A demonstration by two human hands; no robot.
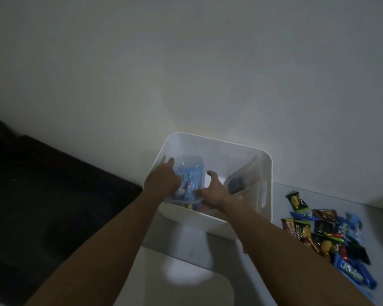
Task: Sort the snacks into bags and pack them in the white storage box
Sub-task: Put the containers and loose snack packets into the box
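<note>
The white storage box (pixel 241 149) stands on a white table against the wall. Both my hands reach into it. My left hand (pixel 166 180) grips the left side of a clear bag of blue-wrapped snacks (pixel 190 173) that lies low in the box. My right hand (pixel 212 193) holds the bag's near right edge, thumb raised. A second clear bag with dark snacks (pixel 239 182) leans against the box's right wall. A pile of loose wrapped snacks (pixel 332 237), blue, green, brown and black, lies on the table to the right.
The box's white lid (pixel 186 283) lies flat on the table in front of the box. A dark floor area (pixel 42 206) drops away on the left past the table's edge. The plain wall (pixel 186 62) rises just behind the box.
</note>
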